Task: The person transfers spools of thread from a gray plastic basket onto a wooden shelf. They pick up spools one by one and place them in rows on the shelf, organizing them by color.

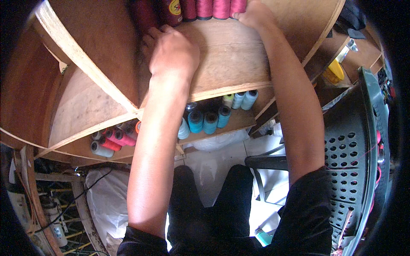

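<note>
**Both hands at the thread shelf**

I am standing over a wooden shelf unit [230, 59], the largest thing in view, its plywood boards bending across the far half of the scene. To the right, a dark green perforated plastic chair [354, 162] is standing near my right arm. I am resting my left hand [173, 53] palm down on the upper shelf board, fingers spread loosely and flat, gripping nothing, with the fingertips just beside a row of dark red thread spools [200, 8] at the far edge. I am reaching my right hand [254, 15] to the same row, touching its rightmost spool; I cannot tell whether the fingers are closing on it. On the lower shelf, blue and pale thread spools [209, 121] are lying between my arms, and pink and white spools [113, 141] are lying farther left.
</note>
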Action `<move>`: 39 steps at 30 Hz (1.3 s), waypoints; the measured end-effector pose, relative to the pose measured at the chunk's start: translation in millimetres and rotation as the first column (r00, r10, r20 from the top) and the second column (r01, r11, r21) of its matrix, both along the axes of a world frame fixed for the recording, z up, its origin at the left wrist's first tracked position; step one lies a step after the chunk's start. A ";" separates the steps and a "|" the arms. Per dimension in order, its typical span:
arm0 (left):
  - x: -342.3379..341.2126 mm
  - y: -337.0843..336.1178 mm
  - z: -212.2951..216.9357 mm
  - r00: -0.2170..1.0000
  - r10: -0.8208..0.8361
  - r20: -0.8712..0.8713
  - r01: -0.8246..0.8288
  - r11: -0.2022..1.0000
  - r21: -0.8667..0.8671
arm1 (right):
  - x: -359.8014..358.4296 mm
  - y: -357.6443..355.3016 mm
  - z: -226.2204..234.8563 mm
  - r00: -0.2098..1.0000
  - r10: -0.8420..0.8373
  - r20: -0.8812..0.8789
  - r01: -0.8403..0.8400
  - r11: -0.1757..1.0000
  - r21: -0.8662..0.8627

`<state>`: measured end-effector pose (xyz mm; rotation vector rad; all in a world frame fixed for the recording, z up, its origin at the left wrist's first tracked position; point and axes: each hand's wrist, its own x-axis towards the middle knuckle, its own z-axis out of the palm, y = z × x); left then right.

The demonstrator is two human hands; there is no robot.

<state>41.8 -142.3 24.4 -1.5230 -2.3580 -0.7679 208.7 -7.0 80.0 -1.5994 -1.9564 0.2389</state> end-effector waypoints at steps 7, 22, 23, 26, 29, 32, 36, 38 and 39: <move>-0.6 3.1 1.1 0.985 -0.082 -0.153 0.102 0.987 0.128 | -4.3 30.4 -20.3 0.993 0.101 0.058 -0.110 0.976 0.187; -32.7 27.5 -3.9 0.822 -0.512 -0.251 0.568 0.701 0.431 | 152.1 -162.9 129.7 0.752 0.253 0.609 -0.372 0.925 0.076; -38.1 20.5 3.4 0.831 -0.485 -0.272 0.556 0.715 0.424 | 165.8 -184.3 148.8 0.737 0.237 0.633 -0.364 0.928 0.076; -20.4 6.1 5.4 0.803 -0.505 -0.315 0.595 0.682 0.425 | 209.7 -250.4 197.6 0.674 0.131 0.727 -0.252 0.966 0.059; 2.4 -18.6 19.9 0.748 -0.571 -0.338 0.663 0.623 0.415 | 243.7 -284.0 236.8 0.571 -0.009 0.821 -0.093 0.993 0.076; 50.3 -42.6 34.8 0.590 -0.748 -0.303 0.773 0.416 0.479 | 273.0 -290.8 254.9 0.423 -0.102 0.900 0.081 0.994 0.074; 165.6 -102.5 62.9 0.149 -0.972 -0.184 0.842 0.027 0.539 | 321.4 -291.8 218.1 0.431 -0.016 0.902 0.196 0.978 -0.076; 220.7 -124.8 78.2 -0.108 -0.939 -0.326 0.906 -0.228 0.357 | 335.8 -289.0 190.8 0.467 0.088 0.880 0.232 0.948 -0.217; 237.0 -135.1 80.7 -0.190 -0.923 -0.335 0.897 -0.302 0.323 | 330.5 -286.3 185.1 0.461 0.145 0.875 0.285 0.910 -0.301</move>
